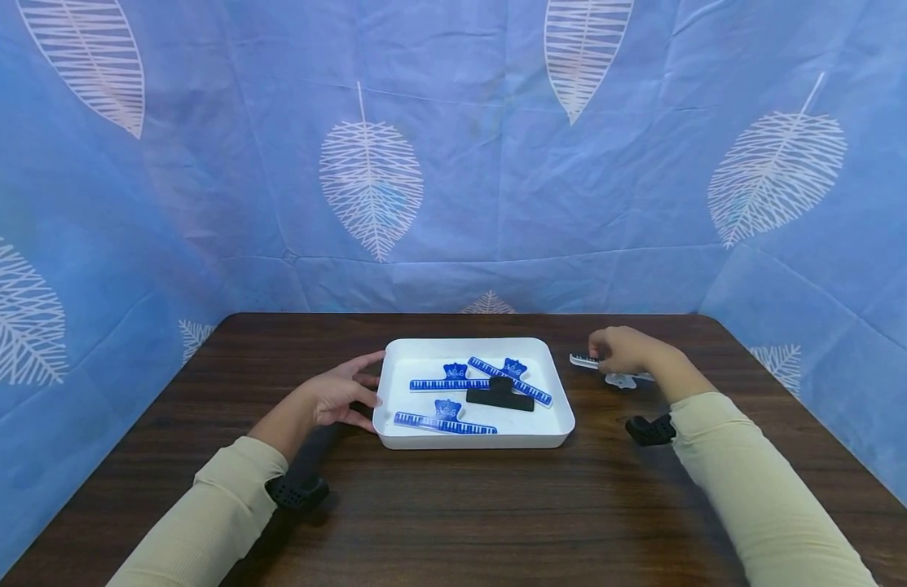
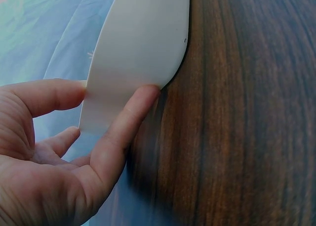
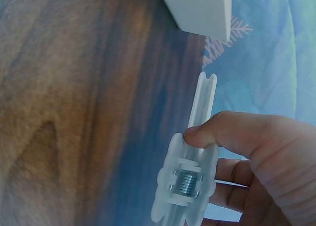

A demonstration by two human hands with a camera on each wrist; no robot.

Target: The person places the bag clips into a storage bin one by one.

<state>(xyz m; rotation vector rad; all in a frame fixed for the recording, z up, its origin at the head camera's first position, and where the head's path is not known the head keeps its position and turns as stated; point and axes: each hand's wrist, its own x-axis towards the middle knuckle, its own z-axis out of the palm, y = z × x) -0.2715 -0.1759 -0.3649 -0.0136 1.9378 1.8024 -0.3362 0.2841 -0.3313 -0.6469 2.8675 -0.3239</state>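
My right hand pinches a white clip with a piano-key pattern, to the right of the tray. In the right wrist view the thumb presses on the white clip, near its metal spring. My left hand touches the left wall of the white tray with spread fingers. In the left wrist view, fingertips rest against the tray's wall. Inside the tray lie a black clip and blue piano-key clips: one in front, one behind, one slanted at right.
The tray stands on a dark wooden table. A blue cloth with white leaf prints hangs behind the table and along its sides. Each wrist carries a black device, one left and one right.
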